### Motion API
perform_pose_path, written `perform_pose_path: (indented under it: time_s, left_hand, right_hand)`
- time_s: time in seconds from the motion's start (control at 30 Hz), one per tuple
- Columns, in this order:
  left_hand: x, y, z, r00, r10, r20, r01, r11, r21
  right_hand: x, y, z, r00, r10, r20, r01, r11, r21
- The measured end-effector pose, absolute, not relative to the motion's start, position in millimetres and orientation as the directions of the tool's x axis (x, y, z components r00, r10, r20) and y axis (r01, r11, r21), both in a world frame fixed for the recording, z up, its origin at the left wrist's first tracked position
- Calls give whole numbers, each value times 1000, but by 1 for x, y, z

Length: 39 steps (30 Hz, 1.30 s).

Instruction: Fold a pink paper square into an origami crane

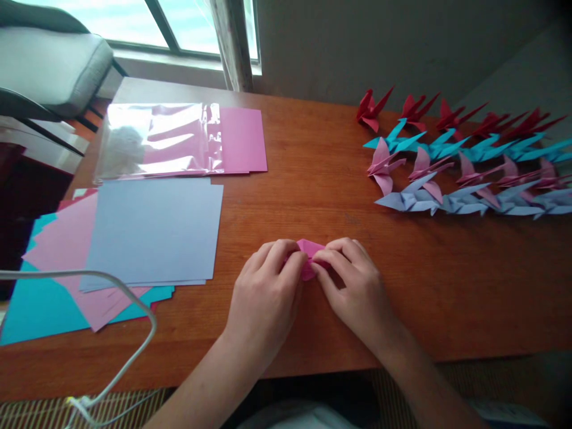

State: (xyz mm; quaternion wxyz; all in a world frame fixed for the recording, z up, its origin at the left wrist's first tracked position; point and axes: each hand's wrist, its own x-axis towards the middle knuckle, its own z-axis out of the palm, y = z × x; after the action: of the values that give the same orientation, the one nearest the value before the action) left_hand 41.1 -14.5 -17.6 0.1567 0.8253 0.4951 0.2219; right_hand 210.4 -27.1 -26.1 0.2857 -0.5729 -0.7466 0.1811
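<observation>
Between my hands, near the front of the wooden table (308,202), is a small folded piece of bright pink origami paper (309,245). My left hand (270,286) grips its left side with curled fingers. On the right side, the thumb and fingertips of my right hand (355,283) pinch the paper. My fingers cover much of the folded piece, so its full shape is hidden.
Rows of folded paper cranes stand at the right: red (369,112), turquoise (395,138), pink (382,167) and pale blue (411,196). At left lie pale blue sheets (156,232), a plastic sleeve (161,143) over magenta paper (243,140), and a white cable (147,316).
</observation>
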Motion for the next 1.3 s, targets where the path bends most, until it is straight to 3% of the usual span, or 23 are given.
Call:
perform_pose_path:
  time_s: [0.37,0.7,0.93,1.3]
  left_hand:
    - [24,-14,-20,497,822,278,656,-565,501]
    - [21,-41,-11,486,749,450,680,-647,344]
    - [34,-63,-19,581,756,302,709,-652,269]
    - [41,-61,-17,525,801,288,764,-593,256]
  right_hand:
    - [213,-26,-28,-160,960,229,711,273,-648]
    - [215,-25,-23,-78,970,231,647,226,-729]
    - [215,-26,-31,-116,934,339,729,312,-609]
    - [210,-37,-29,-179,937,300,847,302,-437]
